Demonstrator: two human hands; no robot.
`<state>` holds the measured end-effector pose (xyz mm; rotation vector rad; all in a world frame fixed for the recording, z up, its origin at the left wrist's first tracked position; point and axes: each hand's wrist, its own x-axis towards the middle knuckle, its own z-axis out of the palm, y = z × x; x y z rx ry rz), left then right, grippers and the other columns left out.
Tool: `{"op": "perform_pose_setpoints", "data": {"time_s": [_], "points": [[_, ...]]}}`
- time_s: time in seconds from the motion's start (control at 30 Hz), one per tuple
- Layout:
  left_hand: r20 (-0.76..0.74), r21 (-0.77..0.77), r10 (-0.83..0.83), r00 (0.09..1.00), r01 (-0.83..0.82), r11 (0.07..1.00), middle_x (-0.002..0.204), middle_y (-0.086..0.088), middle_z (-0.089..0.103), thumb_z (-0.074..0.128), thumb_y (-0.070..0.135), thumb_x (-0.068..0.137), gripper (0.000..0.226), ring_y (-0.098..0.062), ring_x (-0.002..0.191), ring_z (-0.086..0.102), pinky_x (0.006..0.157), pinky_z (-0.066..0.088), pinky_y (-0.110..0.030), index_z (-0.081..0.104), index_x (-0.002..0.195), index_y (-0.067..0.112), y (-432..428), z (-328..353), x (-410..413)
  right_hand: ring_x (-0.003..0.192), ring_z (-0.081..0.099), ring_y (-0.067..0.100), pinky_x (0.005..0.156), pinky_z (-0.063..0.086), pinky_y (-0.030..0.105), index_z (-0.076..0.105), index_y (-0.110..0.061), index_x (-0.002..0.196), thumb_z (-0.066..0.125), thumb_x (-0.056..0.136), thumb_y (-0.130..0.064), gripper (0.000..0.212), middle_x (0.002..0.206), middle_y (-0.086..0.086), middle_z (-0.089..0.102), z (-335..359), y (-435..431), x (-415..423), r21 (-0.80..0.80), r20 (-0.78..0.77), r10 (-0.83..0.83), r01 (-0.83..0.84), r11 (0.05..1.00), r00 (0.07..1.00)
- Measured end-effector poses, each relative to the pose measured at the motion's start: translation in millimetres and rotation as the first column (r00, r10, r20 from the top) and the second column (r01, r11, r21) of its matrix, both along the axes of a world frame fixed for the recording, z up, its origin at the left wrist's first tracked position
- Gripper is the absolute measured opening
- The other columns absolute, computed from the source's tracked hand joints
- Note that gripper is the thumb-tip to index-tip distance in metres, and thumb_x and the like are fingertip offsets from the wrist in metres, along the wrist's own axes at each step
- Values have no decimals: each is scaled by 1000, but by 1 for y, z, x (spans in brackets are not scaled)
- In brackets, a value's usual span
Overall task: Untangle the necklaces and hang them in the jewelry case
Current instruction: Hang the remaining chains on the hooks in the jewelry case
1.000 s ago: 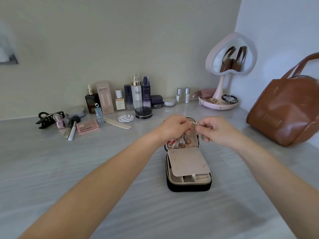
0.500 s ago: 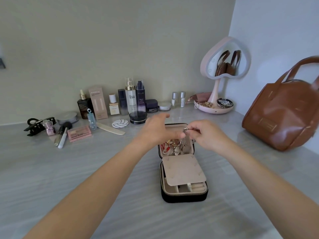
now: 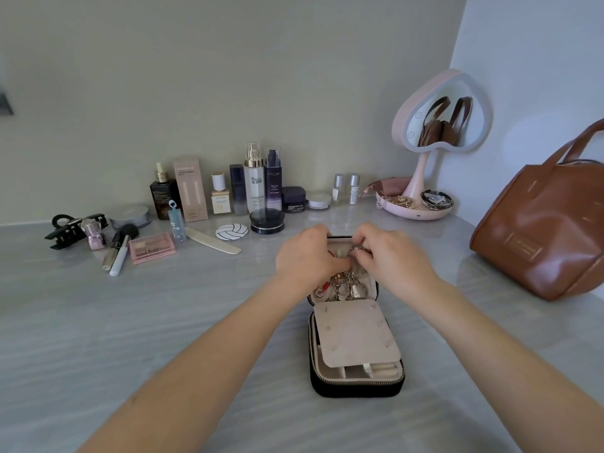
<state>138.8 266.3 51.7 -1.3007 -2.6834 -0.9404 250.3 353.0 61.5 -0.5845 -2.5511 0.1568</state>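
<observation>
Both hands had dropped lower than a moment before. Our left hand [image 3: 307, 256] curled onto the necklaces [image 3: 343, 287], and our right hand [image 3: 389, 256] pinched one chain just above that pile, in the lid of the jewelry case [image 3: 356, 387]. We thought a hard tug could tighten the knot or tip the lid. Just below the grip sat the flap [image 3: 353, 338]; left of it the table [image 3: 163, 322] gave us room.
</observation>
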Motion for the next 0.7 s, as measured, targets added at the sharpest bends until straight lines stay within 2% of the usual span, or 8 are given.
{"op": "perform_pose_setpoints", "data": {"time_s": [0.13, 0.27, 0.4, 0.6, 0.7], "points": [[-1, 52, -5, 1000, 5, 999, 68, 3, 50, 67, 46, 63, 39, -25, 74, 57, 56, 37, -30, 49, 79, 15, 1, -3, 1, 88, 62, 33, 67, 46, 38, 60, -12, 96, 59, 85, -20, 14, 93, 8, 68, -3, 1, 2, 116, -89, 46, -36, 993, 995], [37, 53, -40, 999, 38, 998, 79, 1, 57, 69, 56, 60, 50, -23, 75, 56, 57, 38, -30, 49, 82, 16, -1, -3, 1, 76, 62, 32, 60, 47, 36, 64, -14, 84, 65, 80, -18, 6, 79, 5, 68, 1, 1, 1, 145, -141, 118, -97, 985, 983], [26, 49, -19, 999, 17, 999, 85, -2, 58, 69, 54, 62, 49, -24, 78, 56, 59, 37, -30, 48, 85, 16, -2, -2, 4, 83, 61, 28, 64, 48, 36, 64, -20, 87, 62, 82, -24, 7, 85, 0, 68, 5, -1, -2, 112, -92, 95, -85, 990, 991], [32, 61, -22, 999, 20, 998, 88, -3, 60, 65, 49, 67, 42, -27, 84, 60, 63, 42, -31, 54, 92, 16, -2, -2, 4, 93, 59, 31, 71, 44, 36, 65, -19, 97, 58, 86, -24, 14, 96, 4, 66, 6, 4, 6, 140, 10, 87, -87, 986, 996], [57, 79, -37, 998, 33, 996, 85, -1, 58, 65, 49, 70, 41, -26, 84, 60, 63, 42, -31, 55, 93, 16, -2, 0, 3, 87, 62, 33, 66, 45, 37, 65, -16, 94, 61, 83, -21, 13, 91, 6, 68, 3, 3, 8, 177, -41, 70, -61, 982, 997]]}}
